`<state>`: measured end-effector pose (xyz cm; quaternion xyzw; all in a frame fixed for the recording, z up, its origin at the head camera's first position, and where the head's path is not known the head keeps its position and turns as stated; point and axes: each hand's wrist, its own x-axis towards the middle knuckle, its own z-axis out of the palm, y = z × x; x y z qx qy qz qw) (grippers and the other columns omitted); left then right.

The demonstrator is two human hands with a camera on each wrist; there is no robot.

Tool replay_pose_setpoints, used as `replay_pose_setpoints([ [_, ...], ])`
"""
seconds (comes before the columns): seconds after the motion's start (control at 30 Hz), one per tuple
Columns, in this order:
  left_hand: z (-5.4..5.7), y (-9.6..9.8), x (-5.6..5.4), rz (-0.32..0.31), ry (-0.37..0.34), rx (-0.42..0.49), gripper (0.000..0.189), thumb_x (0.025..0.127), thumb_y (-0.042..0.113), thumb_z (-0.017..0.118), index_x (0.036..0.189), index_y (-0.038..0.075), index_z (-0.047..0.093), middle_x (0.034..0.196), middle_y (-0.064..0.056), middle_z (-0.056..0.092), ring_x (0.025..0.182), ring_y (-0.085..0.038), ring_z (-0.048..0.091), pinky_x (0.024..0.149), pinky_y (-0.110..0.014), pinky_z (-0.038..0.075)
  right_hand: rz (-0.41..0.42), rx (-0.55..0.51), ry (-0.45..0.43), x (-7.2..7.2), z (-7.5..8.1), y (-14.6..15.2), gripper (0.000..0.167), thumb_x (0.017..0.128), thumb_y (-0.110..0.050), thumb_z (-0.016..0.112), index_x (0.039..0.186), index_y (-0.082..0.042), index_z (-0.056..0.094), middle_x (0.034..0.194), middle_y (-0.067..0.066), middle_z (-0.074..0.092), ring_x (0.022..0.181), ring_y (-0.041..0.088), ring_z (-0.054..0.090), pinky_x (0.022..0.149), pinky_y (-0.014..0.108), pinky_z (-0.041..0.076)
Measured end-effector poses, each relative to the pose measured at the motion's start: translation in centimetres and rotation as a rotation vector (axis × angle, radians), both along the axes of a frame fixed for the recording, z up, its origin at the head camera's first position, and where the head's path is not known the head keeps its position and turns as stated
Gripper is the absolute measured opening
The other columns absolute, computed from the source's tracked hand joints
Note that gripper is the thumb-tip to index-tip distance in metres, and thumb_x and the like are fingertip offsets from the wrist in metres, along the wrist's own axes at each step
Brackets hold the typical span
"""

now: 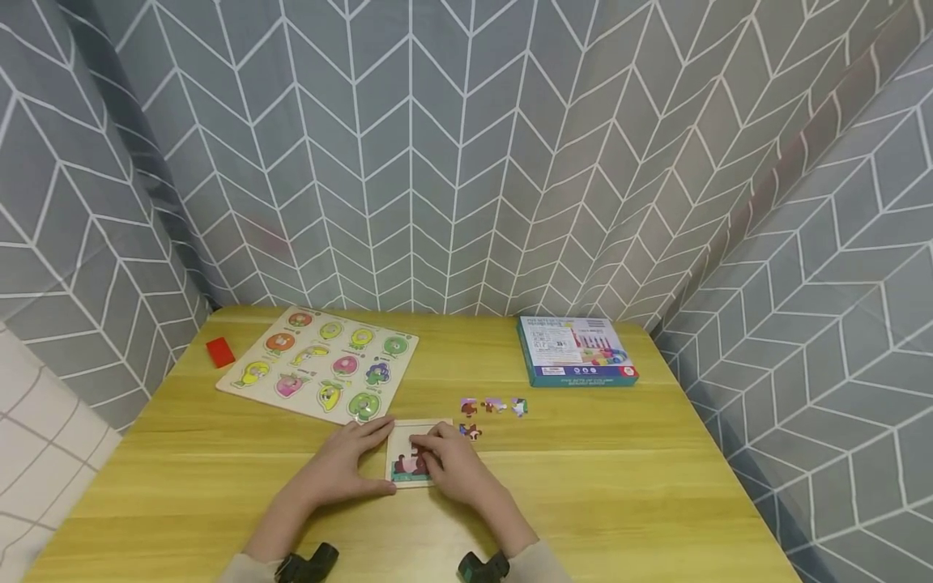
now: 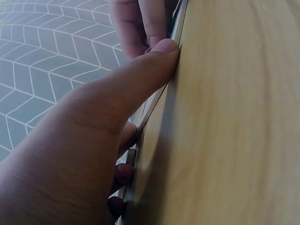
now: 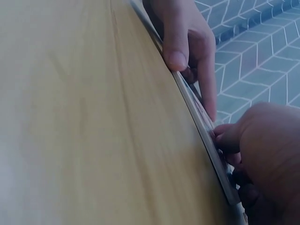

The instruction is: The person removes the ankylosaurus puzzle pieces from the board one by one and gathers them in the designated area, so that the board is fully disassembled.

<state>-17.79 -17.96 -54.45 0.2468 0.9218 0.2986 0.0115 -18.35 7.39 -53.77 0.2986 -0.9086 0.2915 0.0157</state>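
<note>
A small jigsaw puzzle board [image 1: 400,431] with a pale wooden rim lies on the table, its lower part filled with a brown and pink picture above a green strip. My left hand [image 1: 337,463] steadies it from the left, thumb at the near left corner and straight fingers along the upper left edge. Over the board's right side, my right hand [image 1: 453,463] has its fingers bent and pinches a brown puzzle piece, mostly hidden by the fingertips. The left wrist view shows the left thumb [image 2: 150,63] against the near rim. Right fingers [image 3: 228,139] bend over the board in the right wrist view.
Several loose puzzle pieces [image 1: 494,404] lie beyond the right hand. A larger wooden fruit board [image 1: 321,360] is at the back left, beside a red block [image 1: 220,352]. At the back right lies a flat teal box [image 1: 576,352]. Patterned curtain [image 1: 437,162] surrounds the table.
</note>
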Motion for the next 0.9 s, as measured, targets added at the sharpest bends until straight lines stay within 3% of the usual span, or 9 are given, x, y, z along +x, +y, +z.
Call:
replay_pose_setpoints([
  [0.17, -0.1, 0.0, 0.0, 0.008, -0.015, -0.002, 0.102, 0.079, 0.067, 0.084, 0.157, 0.009, 0.053, 0.165, -0.01, 0.047, 0.15, -0.056, 0.036, 0.121, -0.076, 0.024, -0.027, -0.002, 0.008, 0.1, 0.2, -0.4, 0.026, 0.106, -0.007, 0.062, 0.126, -0.015, 0.077, 0.102, -0.002, 0.062, 0.089, 0.004, 0.051, 0.08, 0.02, 0.05],
  [0.53, -0.1, 0.2, 0.0, 0.014, -0.036, 0.013, 0.102, 0.078, 0.067, 0.085, 0.157, 0.01, 0.053, 0.165, -0.009, 0.047, 0.151, -0.054, 0.035, 0.122, -0.075, 0.022, -0.057, -0.067, -0.076, 0.2, 0.3, -0.3, 0.024, 0.106, -0.007, 0.063, 0.123, -0.019, 0.074, 0.114, -0.001, 0.058, 0.093, 0.006, 0.054, 0.083, 0.023, 0.052],
  [0.7, -0.2, 0.2, 0.0, 0.015, -0.039, 0.009, 0.103, 0.078, 0.068, 0.084, 0.157, 0.011, 0.053, 0.166, -0.008, 0.046, 0.151, -0.053, 0.035, 0.123, -0.075, 0.023, -0.033, -0.081, -0.09, 0.0, -0.1, 0.1, 0.027, 0.104, -0.007, 0.065, 0.126, -0.021, 0.072, 0.118, -0.002, 0.059, 0.097, 0.006, 0.055, 0.085, 0.024, 0.052],
  [0.9, 0.0, 0.2, 0.1, 0.011, -0.019, 0.003, 0.103, 0.078, 0.067, 0.085, 0.157, 0.009, 0.053, 0.165, -0.009, 0.047, 0.151, -0.052, 0.037, 0.123, -0.074, 0.024, -0.008, -0.097, -0.125, -0.2, -0.1, 0.6, 0.035, 0.103, -0.009, 0.066, 0.138, -0.014, 0.066, 0.123, 0.001, 0.06, 0.103, 0.007, 0.055, 0.091, 0.028, 0.053],
])
